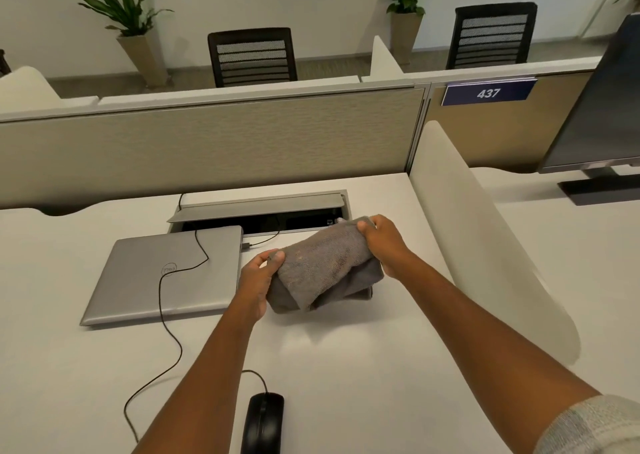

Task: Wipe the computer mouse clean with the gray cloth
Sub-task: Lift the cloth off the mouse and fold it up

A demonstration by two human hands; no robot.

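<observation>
Two hands grasp one gray cloth [325, 266]: left hand [258, 280] at its nine o'clock, right hand [382, 245] at two. One black mouse [262, 422] lies at six, one closed laptop [166, 273] at nine.

The gray cloth [325, 266] sat near the middle of the frame, a thick, bunched terry piece with a few pale flecks on its upper face. It was stretched between two hands, its top fold slanting up toward the right, while its lower folds sagged down toward the white desk. The computer mouse [262, 422] lay at the bottom edge of the frame, a little left of centre: black, glossy, right side up, its thin black cord curling away from its far end. Cloth and mouse were well apart.
</observation>
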